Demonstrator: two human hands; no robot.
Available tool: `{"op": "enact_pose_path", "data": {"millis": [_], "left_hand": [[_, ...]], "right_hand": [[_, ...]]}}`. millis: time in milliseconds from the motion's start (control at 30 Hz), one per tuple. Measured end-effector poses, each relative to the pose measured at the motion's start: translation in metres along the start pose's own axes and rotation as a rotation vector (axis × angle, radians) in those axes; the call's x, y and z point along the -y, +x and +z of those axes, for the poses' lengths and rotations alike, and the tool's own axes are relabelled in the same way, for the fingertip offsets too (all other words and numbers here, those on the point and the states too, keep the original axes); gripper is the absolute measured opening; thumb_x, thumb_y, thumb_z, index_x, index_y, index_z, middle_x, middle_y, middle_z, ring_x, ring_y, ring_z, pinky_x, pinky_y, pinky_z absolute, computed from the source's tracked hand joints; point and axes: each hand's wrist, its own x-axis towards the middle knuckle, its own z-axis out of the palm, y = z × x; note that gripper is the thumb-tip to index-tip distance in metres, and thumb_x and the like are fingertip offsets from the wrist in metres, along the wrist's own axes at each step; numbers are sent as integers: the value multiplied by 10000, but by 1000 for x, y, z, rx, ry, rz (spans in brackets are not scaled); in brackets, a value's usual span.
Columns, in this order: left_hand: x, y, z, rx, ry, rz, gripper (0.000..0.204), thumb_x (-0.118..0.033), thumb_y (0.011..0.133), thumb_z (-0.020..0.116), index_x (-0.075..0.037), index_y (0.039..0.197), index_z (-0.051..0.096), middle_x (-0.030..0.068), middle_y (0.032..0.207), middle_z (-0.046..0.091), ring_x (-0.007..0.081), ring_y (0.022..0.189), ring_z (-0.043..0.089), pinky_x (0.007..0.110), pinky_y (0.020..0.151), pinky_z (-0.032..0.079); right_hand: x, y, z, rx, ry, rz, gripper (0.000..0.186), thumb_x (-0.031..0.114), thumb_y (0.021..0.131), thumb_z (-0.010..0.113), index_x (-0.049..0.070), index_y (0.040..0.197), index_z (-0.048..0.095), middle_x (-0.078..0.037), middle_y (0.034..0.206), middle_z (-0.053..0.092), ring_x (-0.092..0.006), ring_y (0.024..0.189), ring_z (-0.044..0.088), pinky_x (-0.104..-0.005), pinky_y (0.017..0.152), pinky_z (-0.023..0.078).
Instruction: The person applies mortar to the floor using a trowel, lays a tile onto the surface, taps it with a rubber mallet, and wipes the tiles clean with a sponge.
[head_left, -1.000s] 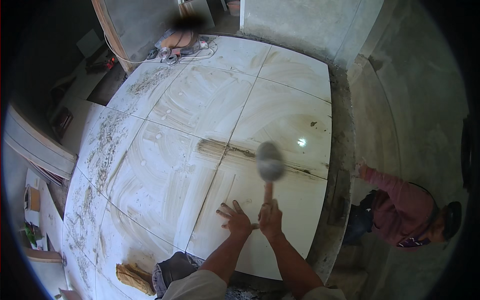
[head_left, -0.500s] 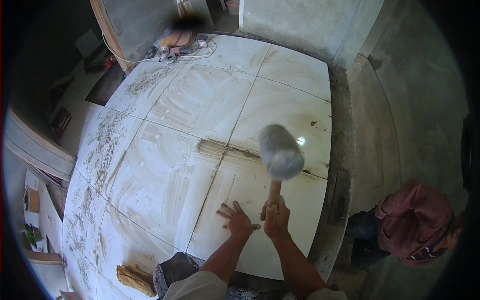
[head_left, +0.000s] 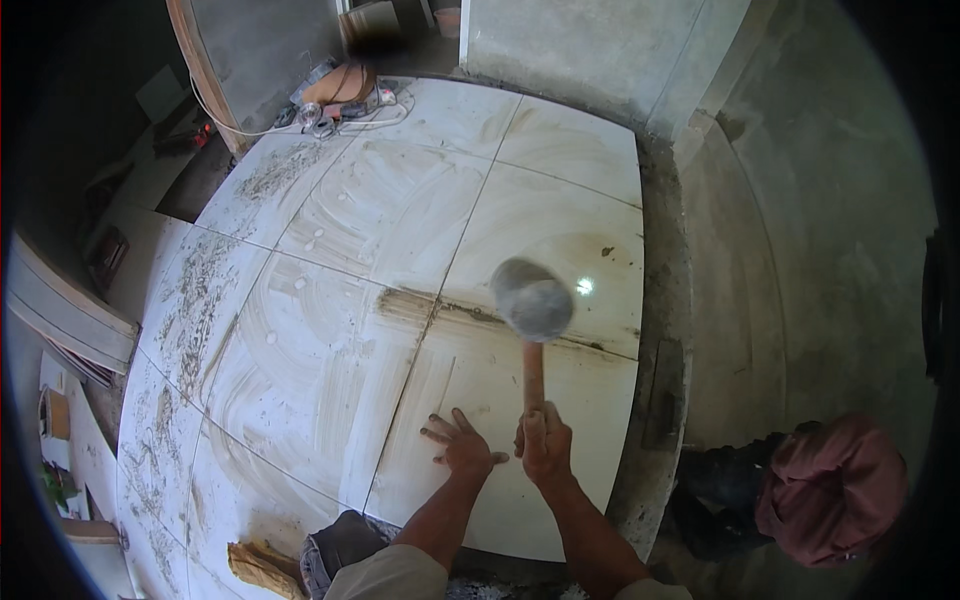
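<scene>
Gripping mallet (head_left: pixel 534 302), right hand (head_left: pixel 545 443) closed; left hand (head_left: pixel 465 447) splayed on tile (head_left: pixel 493 398).

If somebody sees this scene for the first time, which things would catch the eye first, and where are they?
The eye would probably fall first on the grey-headed mallet near the middle, gripped by its handle in the right hand. Just left of that, the left hand lies spread on a pale, smeared tile. At the lower right is a co-worker in a dark red top.
</scene>
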Motion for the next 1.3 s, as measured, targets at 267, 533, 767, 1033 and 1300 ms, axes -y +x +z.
{"op": "enact_pose_path", "data": {"millis": [267,533,767,1033,1300], "left_hand": [[-1,4,1,-19,24,-8,1395,-535,594,870,-38,1522,-45,366,1507,-144,616,1366,-81,706,934,401],[-1,-3,-2,-29,-18,11,1434,-561,558,875,-37,1520,-50,355,1514,-147,617,1365,-93,700,926,413],[-4,0,-3,-17,4,-14,1342,-506,637,852,-48,1524,-45,351,1518,-135,608,1373,-76,690,955,397],[0,-7,0,-39,19,8,1221,-512,714,775,-42,1528,-6,343,1525,-116,616,1372,-45,700,938,401],[1,1,2,-42,10,15,1281,-518,670,814,-42,1527,-12,350,1524,-114,612,1375,-40,705,940,392]], "right_hand": [[-94,-8,14,120,-720,251,384,360,968,500,-19,908,512,-170,635,580,-321,575,614,-397,525,499],[-6,5,0,-23,-142,-96,471,456,980,454,6,851,501,-94,590,537,-182,489,535,-321,458,449],[-52,-2,11,-58,-120,-248,457,431,985,442,-8,878,511,-164,648,572,-264,558,604,-394,522,487],[-39,-8,12,91,-306,41,422,406,977,482,2,869,537,-238,636,594,-414,598,627,-453,548,499],[-19,6,15,-19,99,-218,574,540,982,368,-9,892,510,-50,579,507,-89,472,470,-249,459,413]]}}
